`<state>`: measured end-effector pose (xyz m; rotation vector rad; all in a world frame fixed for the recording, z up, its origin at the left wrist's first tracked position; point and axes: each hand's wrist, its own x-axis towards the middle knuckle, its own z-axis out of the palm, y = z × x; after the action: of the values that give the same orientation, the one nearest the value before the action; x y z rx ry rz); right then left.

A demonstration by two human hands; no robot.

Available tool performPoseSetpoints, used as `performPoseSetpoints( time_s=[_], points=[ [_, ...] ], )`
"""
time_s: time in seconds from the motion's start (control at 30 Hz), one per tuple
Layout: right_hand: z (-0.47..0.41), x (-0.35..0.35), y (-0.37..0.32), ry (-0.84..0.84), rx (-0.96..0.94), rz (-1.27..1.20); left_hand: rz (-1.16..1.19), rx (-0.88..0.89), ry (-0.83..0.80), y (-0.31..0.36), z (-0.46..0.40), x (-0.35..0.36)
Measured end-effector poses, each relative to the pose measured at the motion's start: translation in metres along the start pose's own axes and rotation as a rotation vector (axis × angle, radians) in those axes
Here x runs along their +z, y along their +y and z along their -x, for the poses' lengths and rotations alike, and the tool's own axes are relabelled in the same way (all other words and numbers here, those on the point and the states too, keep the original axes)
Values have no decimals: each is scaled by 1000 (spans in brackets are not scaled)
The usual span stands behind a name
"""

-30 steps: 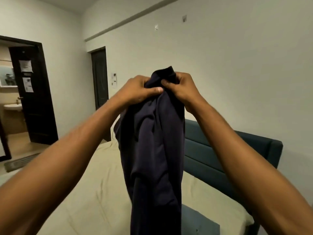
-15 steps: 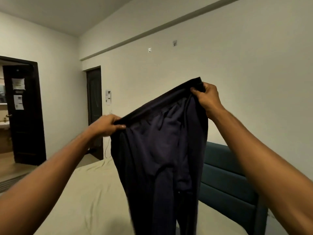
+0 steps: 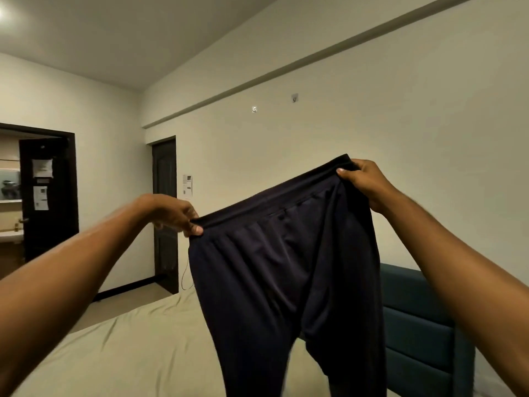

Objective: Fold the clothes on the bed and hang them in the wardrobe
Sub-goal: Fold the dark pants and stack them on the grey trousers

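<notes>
Dark trousers [image 3: 289, 270] held up in the air over the bed [image 3: 120, 348], near its headboard [image 3: 420, 319] edge. Left hand [image 3: 174, 214] pinches one end of the waistband; right hand [image 3: 362, 180] grips the other end, higher. Waistband stretched taut, legs hanging free, probably to align them for folding. Wardrobe not in view.

Both forearms are bare up to the frame edge, no sleeves showing; left hand [image 3: 171, 212] and right hand [image 3: 365, 181] seemingly carry no rings.
</notes>
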<state>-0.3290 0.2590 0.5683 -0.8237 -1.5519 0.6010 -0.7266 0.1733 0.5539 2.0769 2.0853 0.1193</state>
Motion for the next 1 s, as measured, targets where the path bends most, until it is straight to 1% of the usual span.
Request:
performPoseSetpoints(
  time_s=[0.03, 0.07, 0.13, 0.2, 0.23, 0.27, 0.3, 0.37, 0.4, 0.43, 0.53, 0.57, 0.67, 0.8, 0.87, 0.9, 0.93, 0.97, 1.0],
  points=[
    [0, 0, 2, -9, 19, -15, -44, 22, 125, 2, 0, -6],
    [0, -3, 2, -12, 36, -18, -97, 40, 286, 3, 3, -14],
    [-4, -13, -3, -21, 43, -37, -178, 50, 643, 10, 14, -34],
    [-10, -22, -13, -1, 5, -120, -92, 67, 951, 18, 22, -55],
    [-13, -24, -16, 32, -21, -162, -1, 90, 1085, 23, 23, -61],
    [-16, -23, -19, 59, -50, -165, 72, 107, 1181, 27, 21, -63],
    [-18, -20, -19, 63, -77, -110, 63, 95, 1186, 31, 19, -61],
    [-20, -14, -11, 2, -74, 141, -148, 3, 1010, 32, 12, -53],
    [-21, -12, -5, 6, -61, 215, -201, -44, 945, 27, 13, -50],
    [-23, -13, -2, 38, -55, 224, -173, -61, 906, 23, 16, -51],
    [-24, -13, -1, 78, -56, 173, 41, 12, 852, 11, 21, -58],
    [-24, -13, -2, 69, -53, 179, 145, 41, 828, 10, 24, -59],
    [-22, -12, -1, 40, -13, 183, 555, 131, 705, 10, 33, -51],
    [-17, -7, -3, 49, -16, 153, 881, 202, 646, 13, 41, -42],
    [-15, -1, -7, 68, -33, 122, 1030, 227, 696, 17, 37, -37],
    [-15, 2, -10, 74, -50, 111, 1075, 228, 774, 18, 34, -34],
    [-14, 6, -13, 82, -73, 109, 1056, 212, 891, 19, 31, -32],
    [-14, 8, -17, 98, -105, 112, 948, 178, 1033, 19, 28, -29],
    [-13, 11, -20, 116, -137, 124, 773, 140, 1172, 20, 27, -25]
  ],
)
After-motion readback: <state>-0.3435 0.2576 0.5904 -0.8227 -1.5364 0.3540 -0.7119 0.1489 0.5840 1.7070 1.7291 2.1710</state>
